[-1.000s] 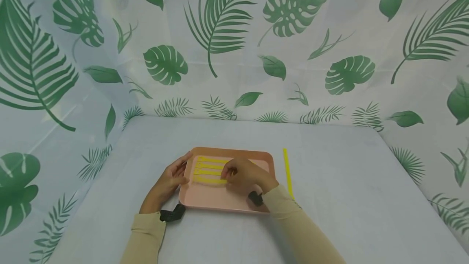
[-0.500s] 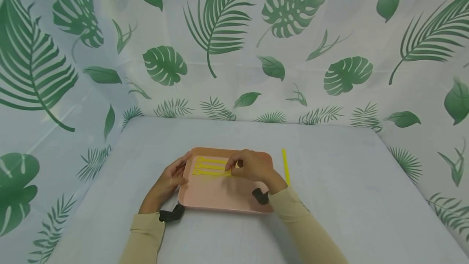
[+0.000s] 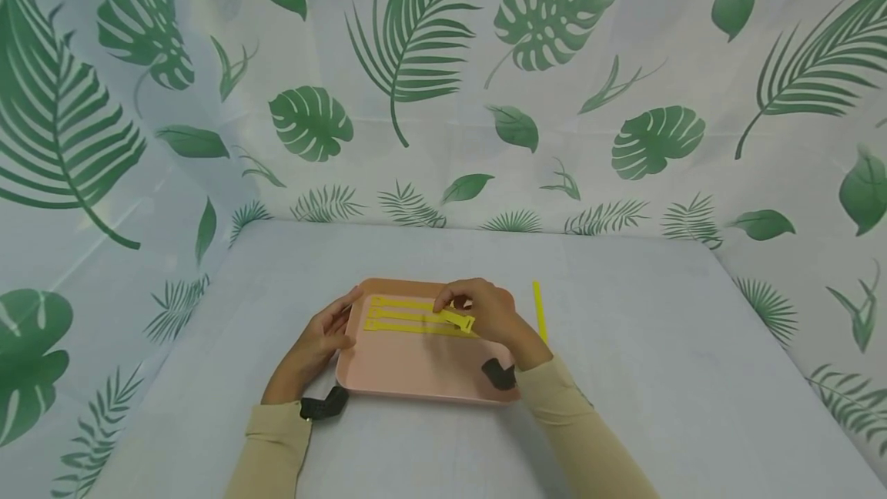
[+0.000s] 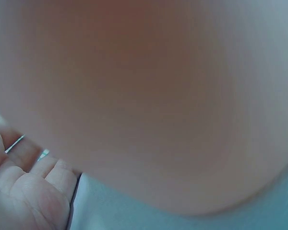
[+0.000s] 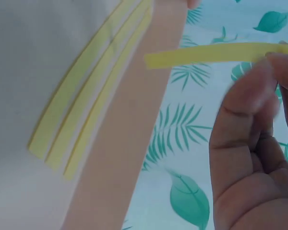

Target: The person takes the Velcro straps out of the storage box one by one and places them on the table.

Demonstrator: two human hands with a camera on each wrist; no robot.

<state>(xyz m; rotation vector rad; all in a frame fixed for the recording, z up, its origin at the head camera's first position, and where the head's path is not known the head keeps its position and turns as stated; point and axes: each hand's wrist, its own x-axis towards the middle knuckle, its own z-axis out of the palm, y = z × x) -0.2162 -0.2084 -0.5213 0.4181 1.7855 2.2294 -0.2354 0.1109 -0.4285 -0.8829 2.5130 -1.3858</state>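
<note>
A pink tray (image 3: 402,372) lies on the table, and my left hand (image 3: 322,341) holds its left rim, thumb on the near part and fingers farther up the side. Three yellow hook-and-loop cable ties (image 3: 398,316) lie side by side in its far half, slotted heads to the left. Over the tray, my right hand (image 3: 478,318) pinches another yellow cable tie (image 5: 206,54) between thumb and fingers. Its slotted head points toward the near right in the head view, while its plain tail sticks out in the right wrist view. A blurred surface fills most of the left wrist view.
One more long yellow strip (image 3: 539,310) lies on the table beyond the tray's right side, partly hidden by the right arm. The white table (image 3: 624,314) meets a leaf-patterned curtain (image 3: 443,137) at the back and sides.
The right hand has lifted the nearest cable tie off the tray and moved slightly right and away, turning it so its head swings to the right. The left hand stays on the rim.
</note>
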